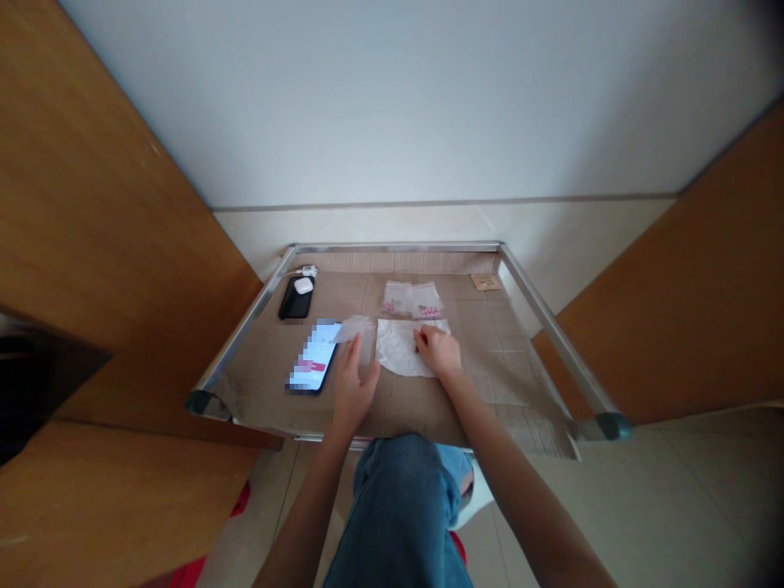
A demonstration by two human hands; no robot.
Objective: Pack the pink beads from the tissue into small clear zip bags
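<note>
My left hand [355, 385] lies with its fingers stretched out and the thumb apart, fingertips at the near edge of a clear plastic bag [356, 327]. Over the right part of a creased white tissue [395, 347], my right hand [439, 349] is closed, its fingertips pinched together; whatever they hold, if anything, is too small to make out. Just beyond the tissue lie two small clear zip bags, the left bag [397, 297] and the right bag [426, 300], with small pink pieces at their bottoms. A lit smartphone [315, 357] rests left of my left hand.
Cardboard [490, 367] lines the metal-framed tray table. At its back left sit a black phone-like slab [295, 304], a white earbud case [303, 285] and a white charger [309, 270]. A brown paper piece [485, 282] lies back right. The metal frame [557, 343] rises along the sides.
</note>
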